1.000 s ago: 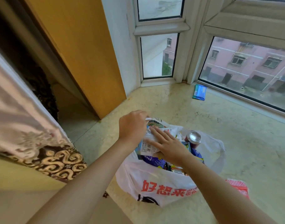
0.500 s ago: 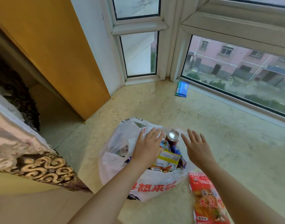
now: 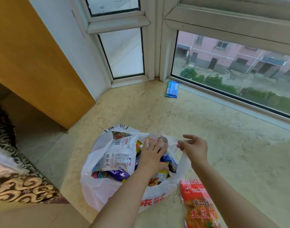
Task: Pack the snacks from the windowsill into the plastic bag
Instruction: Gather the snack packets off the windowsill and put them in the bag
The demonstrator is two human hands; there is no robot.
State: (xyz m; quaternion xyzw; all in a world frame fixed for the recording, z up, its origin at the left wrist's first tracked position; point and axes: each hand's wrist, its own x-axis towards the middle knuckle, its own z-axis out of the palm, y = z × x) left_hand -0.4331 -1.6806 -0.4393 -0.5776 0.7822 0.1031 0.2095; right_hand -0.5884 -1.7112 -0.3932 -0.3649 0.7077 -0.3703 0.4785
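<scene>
A white plastic bag (image 3: pixel 98 183) with red print stands open on the marble windowsill (image 3: pixel 223 145), filled with several snack packets, a large white packet (image 3: pixel 117 153) and a metal can (image 3: pixel 164 140). My left hand (image 3: pixel 151 156) reaches into the bag's mouth with straight fingers, its fingertips on the can and the packets. My right hand (image 3: pixel 194 148) pinches the bag's right rim between thumb and finger and pulls the plastic taut. A red snack packet (image 3: pixel 200 204) lies on the sill just right of the bag. A blue packet (image 3: pixel 172 87) lies far back by the window corner.
An orange wooden panel (image 3: pixel 42 63) borders the sill on the left. A dark cloth with gold patterns (image 3: pixel 17 183) hangs at the lower left. Window frames and glass (image 3: pixel 239 71) close off the back and right.
My right hand went from hovering open beside the bag to pinching its right rim. My left hand reached a little farther in, toward the can.
</scene>
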